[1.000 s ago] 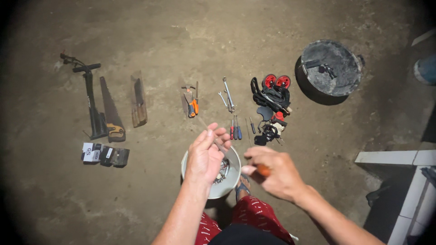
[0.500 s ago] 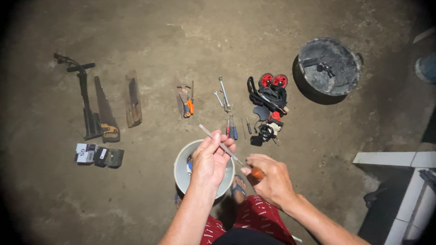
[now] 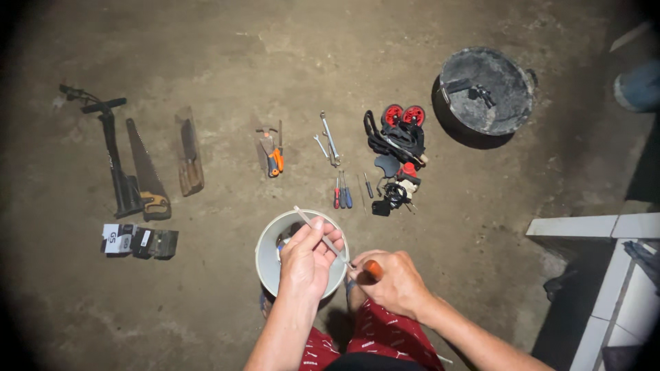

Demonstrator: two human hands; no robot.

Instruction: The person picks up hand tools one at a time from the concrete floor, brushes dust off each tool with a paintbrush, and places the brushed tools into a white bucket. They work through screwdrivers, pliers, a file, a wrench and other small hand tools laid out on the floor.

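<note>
Screwdriver held across both your hands, low in the head view, its thin pale shaft slanting up and left over the rim of a white bucket that stands on the bare concrete floor just in front of your knees. Your right hand comes in from the lower right, forearm angled across your red patterned shorts, fingers curled tight around the orange handle so that only its end shows by the thumb. Your left hand reaches straight up from below, wrist roughly level, knuckles toward the camera, thumb and forefinger pinching the shaft near its middle while the other fingers fold loosely beneath it above the bucket's mouth. What lies inside the bucket is too dark to tell. Beyond the bucket, laid out in a row on the floor: small screwdrivers, two wrenches, an orange-handled tool, a handsaw beside a black hand pump, and a tangle of black straps with red wheels. A round grey tub sits well apart at upper right, small boxes at far left.
</note>
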